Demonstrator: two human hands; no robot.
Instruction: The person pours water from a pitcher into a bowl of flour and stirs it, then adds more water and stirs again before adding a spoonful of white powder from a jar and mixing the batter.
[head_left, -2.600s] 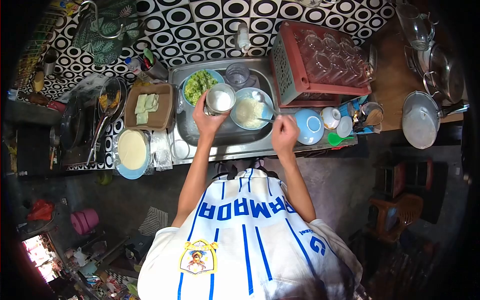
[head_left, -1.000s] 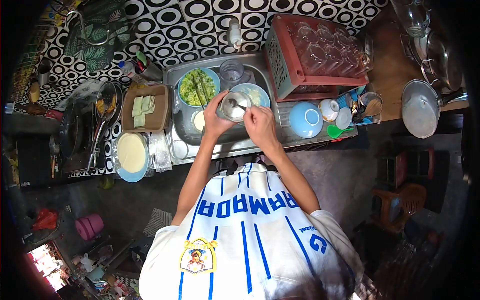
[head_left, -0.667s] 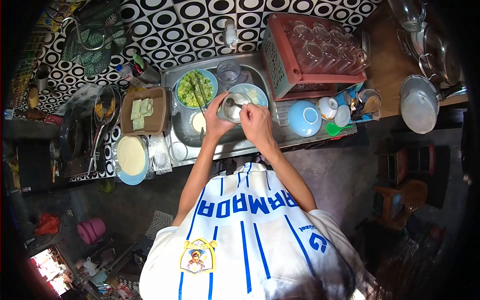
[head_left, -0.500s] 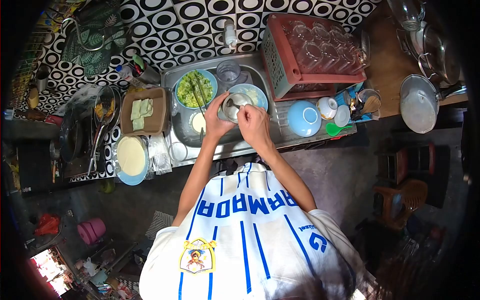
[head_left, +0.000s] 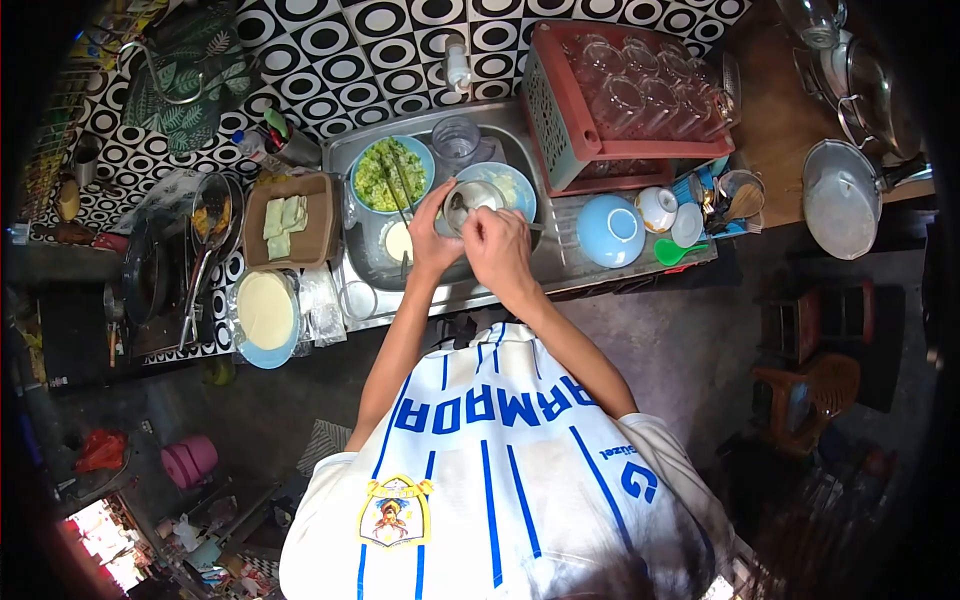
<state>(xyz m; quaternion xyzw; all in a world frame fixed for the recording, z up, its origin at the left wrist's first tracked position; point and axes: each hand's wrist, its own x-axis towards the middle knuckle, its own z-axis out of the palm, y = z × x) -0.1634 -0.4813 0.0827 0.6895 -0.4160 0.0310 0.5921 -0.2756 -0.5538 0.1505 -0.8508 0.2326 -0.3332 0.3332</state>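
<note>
My left hand (head_left: pixel 436 240) is wrapped around the side of a small round cup (head_left: pixel 466 193) with pale contents, over the sink. My right hand (head_left: pixel 498 245) is closed at the cup's near rim on a spoon, whose bowl dips inside while my fingers cover most of the handle. Behind the cup stands a blue bowl (head_left: pixel 520 188) with pale pieces in it. To the left, a blue bowl (head_left: pixel 423 160) of chopped greens has tongs (head_left: pixel 401 190) resting across it. A small container of creamy white stuff (head_left: pixel 398 240) sits below that bowl.
A brown tray (head_left: pixel 326 245) with folded green wraps and a plate (head_left: pixel 282 352) with stacked pale wrappers lie left. A red rack (head_left: pixel 655 150) holding glasses stands right, near an upturned blue bowl (head_left: pixel 610 232) and a green spoon (head_left: pixel 680 252). A clear jug (head_left: pixel 456 140) stands behind.
My right hand has shifted slightly down and left at the cup's rim, and the spoon in it has turned. My left hand keeps its hold on the cup.
</note>
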